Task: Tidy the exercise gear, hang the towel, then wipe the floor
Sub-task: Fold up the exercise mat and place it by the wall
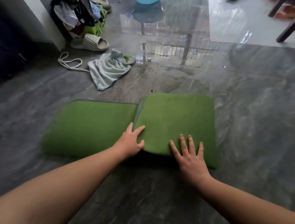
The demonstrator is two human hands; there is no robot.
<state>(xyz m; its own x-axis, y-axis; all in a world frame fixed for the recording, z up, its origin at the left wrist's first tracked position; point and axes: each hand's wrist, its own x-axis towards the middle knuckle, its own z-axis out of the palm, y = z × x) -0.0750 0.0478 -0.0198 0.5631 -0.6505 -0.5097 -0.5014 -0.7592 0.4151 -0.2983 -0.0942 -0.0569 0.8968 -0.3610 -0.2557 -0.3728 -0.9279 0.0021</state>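
Observation:
A green exercise mat (pixel 89 126) lies on the dark tiled floor, its right part folded over into a thicker stack (pixel 175 115). My left hand (pixel 132 140) grips the near left edge of the folded part, thumb and fingers around it. My right hand (pixel 191 158) presses flat on the folded part's near right side, fingers spread. A crumpled pale blue towel (pixel 108 70) lies on the floor beyond the mat, to the left. A white rope (pixel 68 62) lies looped next to the towel.
A puddle of water (pixel 151 54) shines on the floor right of the towel. A grey slipper (pixel 92 43) and a green basket of clothes (pixel 89 20) stand at the back left. A blue basin (pixel 146 1) and dark furniture legs (pixel 284 35) are at the back.

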